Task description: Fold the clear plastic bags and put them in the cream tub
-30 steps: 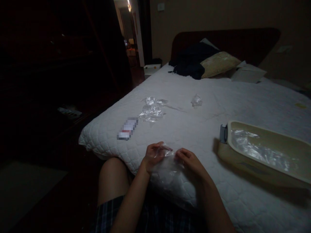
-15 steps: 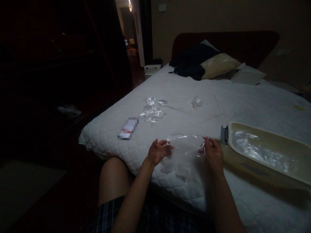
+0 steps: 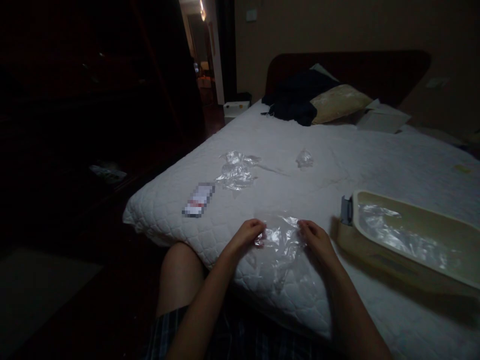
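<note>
A clear plastic bag point(image 3: 281, 245) hangs between my two hands, over the near corner of the bed. My left hand point(image 3: 250, 234) is closed on its upper left edge. At the upper right edge, my right hand point(image 3: 313, 237) pinches the film between thumb and fingers. The bag is creased and shiny, and the white quilted cover shows through it. To the right of my hands stands a cream plastic bin point(image 3: 348, 240) with a grey latch and more clear plastic point(image 3: 397, 232) inside.
Crumpled clear plastic point(image 3: 237, 170) lies on the white quilted bed point(image 3: 180, 185), with a smaller crumpled piece point(image 3: 304, 158) to its right. A blurred-out phone-shaped object point(image 3: 198, 200) rests near the left edge. Dark cloth point(image 3: 296, 95) and a pillow point(image 3: 341, 102) are by the headboard.
My left hand has closed on the bag's edge, where its fingers were spread before. My hands have come closer together, and the bag now hangs lower and more creased.
</note>
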{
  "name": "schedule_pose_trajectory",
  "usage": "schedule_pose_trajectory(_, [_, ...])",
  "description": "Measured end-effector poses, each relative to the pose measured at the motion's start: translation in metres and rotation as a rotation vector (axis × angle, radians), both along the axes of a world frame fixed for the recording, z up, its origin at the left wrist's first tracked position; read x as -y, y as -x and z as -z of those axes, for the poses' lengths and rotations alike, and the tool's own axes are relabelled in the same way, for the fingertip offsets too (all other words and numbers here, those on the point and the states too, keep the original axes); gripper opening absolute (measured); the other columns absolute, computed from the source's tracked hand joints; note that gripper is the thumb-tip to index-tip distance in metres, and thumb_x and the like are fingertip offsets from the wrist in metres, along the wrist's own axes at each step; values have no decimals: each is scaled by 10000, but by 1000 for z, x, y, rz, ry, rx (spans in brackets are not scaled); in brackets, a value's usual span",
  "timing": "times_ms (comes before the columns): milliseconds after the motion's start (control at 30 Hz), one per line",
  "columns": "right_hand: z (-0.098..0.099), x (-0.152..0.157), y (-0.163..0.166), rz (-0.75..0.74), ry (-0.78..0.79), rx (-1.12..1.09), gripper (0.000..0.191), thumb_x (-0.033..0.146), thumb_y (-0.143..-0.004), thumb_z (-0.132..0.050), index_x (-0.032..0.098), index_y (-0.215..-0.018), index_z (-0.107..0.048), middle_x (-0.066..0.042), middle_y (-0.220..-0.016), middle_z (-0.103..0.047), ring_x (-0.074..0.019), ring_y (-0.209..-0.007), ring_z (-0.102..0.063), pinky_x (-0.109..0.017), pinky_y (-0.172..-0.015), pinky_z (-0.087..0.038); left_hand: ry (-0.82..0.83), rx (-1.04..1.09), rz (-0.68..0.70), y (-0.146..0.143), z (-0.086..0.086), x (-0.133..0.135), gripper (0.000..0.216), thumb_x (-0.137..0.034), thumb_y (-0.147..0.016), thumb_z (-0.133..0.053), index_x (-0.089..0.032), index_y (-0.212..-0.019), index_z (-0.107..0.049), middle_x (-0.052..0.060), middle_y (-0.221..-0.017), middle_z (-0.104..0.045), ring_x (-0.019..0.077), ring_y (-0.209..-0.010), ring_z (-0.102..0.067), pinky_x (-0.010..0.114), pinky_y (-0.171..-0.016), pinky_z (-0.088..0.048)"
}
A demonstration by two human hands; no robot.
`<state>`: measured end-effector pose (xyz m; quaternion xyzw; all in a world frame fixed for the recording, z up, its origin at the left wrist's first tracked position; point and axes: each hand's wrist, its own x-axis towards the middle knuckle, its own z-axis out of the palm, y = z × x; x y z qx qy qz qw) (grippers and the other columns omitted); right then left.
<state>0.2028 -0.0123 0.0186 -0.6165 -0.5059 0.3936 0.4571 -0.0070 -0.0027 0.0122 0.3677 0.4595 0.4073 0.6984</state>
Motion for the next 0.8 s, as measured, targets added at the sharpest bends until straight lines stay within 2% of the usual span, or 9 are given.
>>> schedule_pose_trajectory(133, [1, -9, -4, -85, 51, -30, 371, 525, -624, -625, 158, -680, -635, -36, -611, -598, -161, -589, -532, -262, -522, -378, -16, -204, -38, 1, 0, -4, 214, -347, -677, -587, -151, -745, -533, -15, -532, -506, 78, -395, -446, 181, -361, -361])
schedule_pose_trajectory(233, [-4, -14, -2, -151, 87, -85, 329, 496, -621, -641, 173, -677, -617, -27, -636, -600, -148, -583, -535, -241, -495, -374, -73, -308, -60, 6, -6, -12, 232, -359, -697, -559, -157, -811, -543, -20, -556, -509, 78, -429, -465, 170, -378, -363])
schedule_pose_trajectory(333, [-14, -20, 2, -177, 98, -190, 317, 484, -632, -637, 180, -712, -595, -31, -705, -613, -132, -583, -541, -224, -479, -379, -143, -356, -53, 10, -14, -23, 244, -359, -709, -545, -146, -827, -556, -20, -583, -504, 71, -468, -467, 147, -385, -344])
schedule_pose_trajectory(433, [-17, -29, 3, -163, 99, -206, 337, 490, -624, -638, 173, -702, -554, -2, -592, -572, -102, -470, -492, -213, -435, -361, -197, -359, -73, 10, -14, -37, 230, -344, -709, -547, -133, -800, -556, -32, -561, -478, 56, -456, -436, 133, -380, -314])
schedule_pose_trajectory(567, [-2, -43, -1, -113, 113, -45, 363, 514, -623, -621, 166, -687, -540, 38, -448, -478, -94, -383, -434, -206, -379, -324, -167, -327, -46, 7, 0, -52, 217, -342, -725, -538, -127, -754, -533, -59, -462, -436, 41, -353, -365, 145, -344, -241])
schedule_pose_trajectory(700, [16, -47, -8, -96, 120, -28, 350, 489, -619, -634, 152, -679, -558, 10, -543, -526, -94, -462, -475, -202, -418, -383, -177, -333, -36, 5, 14, -55, 226, -353, -713, -561, -135, -696, -505, -69, -405, -428, 40, -297, -326, 164, -325, -202])
schedule_pose_trajectory(800, [22, -45, -12, -100, 107, -71, 339, 475, -632, -633, 154, -719, -568, -1, -608, -548, -101, -523, -505, -206, -463, -426, -167, -299, -52, 4, 17, -54, 245, -368, -701, -576, -137, -683, -494, -65, -411, -442, 38, -296, -335, 162, -321, -206])
